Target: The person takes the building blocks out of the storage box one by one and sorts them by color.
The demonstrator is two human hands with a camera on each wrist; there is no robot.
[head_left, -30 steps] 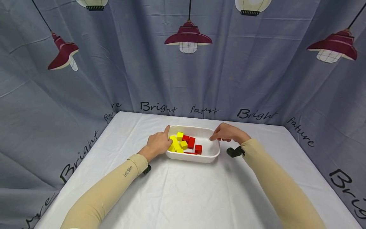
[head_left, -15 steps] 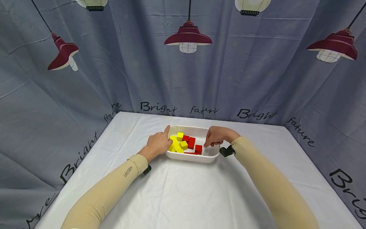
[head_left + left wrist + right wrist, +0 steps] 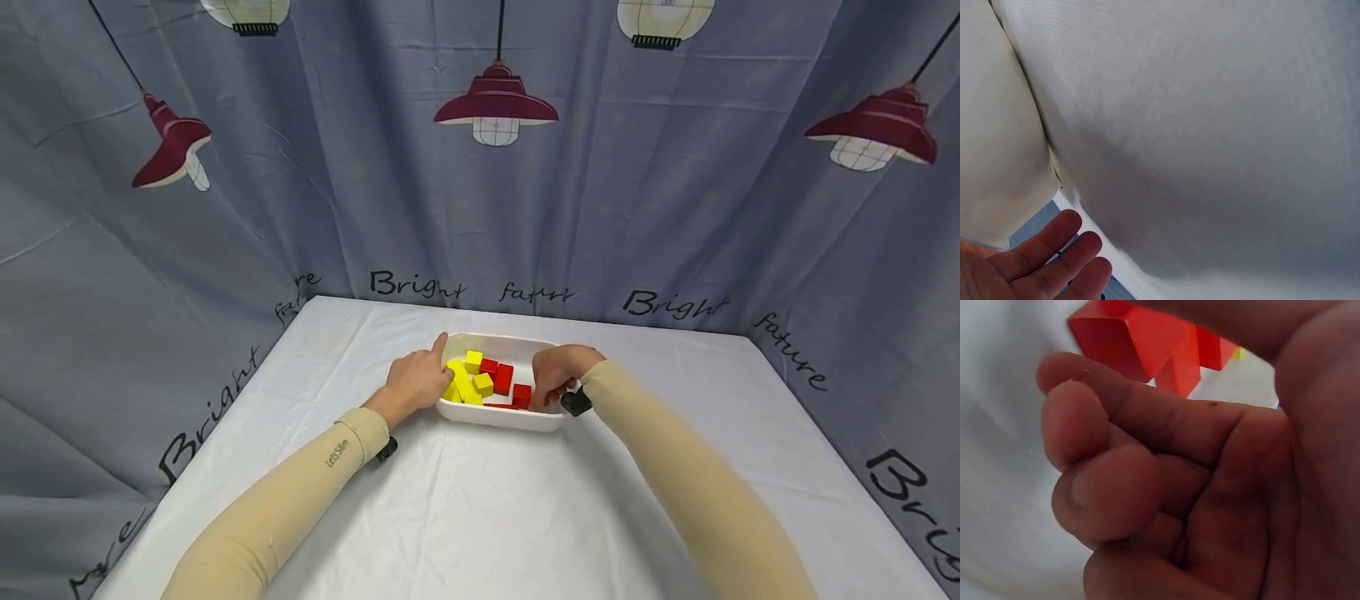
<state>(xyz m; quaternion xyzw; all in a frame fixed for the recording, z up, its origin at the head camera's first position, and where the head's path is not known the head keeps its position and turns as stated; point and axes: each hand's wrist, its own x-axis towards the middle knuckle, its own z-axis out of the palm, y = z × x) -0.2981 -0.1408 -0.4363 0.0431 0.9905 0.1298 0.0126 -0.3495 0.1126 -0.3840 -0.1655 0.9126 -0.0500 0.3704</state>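
Note:
In the head view, a white tray (image 3: 501, 417) holds yellow blocks (image 3: 463, 383) at its left and red blocks (image 3: 503, 379) toward the middle. My left hand (image 3: 417, 377) pinches its left end, thumb inside the rim; in the left wrist view several straight fingers (image 3: 1063, 253) show beside its outer wall. My right hand (image 3: 557, 371) reaches down inside the right part. Its fingertips are right beside the nearest red block (image 3: 521, 396). In the right wrist view, the fingers (image 3: 1110, 487) are loosely bent, thumb and forefinger apart, with the red block (image 3: 1125, 340) beyond them.
A white cloth covers the table (image 3: 480, 517). Behind and at both sides hangs a grey-blue curtain (image 3: 480, 208) with printed lamps and lettering. A dark wrist device (image 3: 576, 402) on the right arm overlaps the tray's right end.
My right hand has moved left and down, from over the tray's right rim to inside beside the red block. The left hand keeps its place on the tray. The view has tipped slightly.

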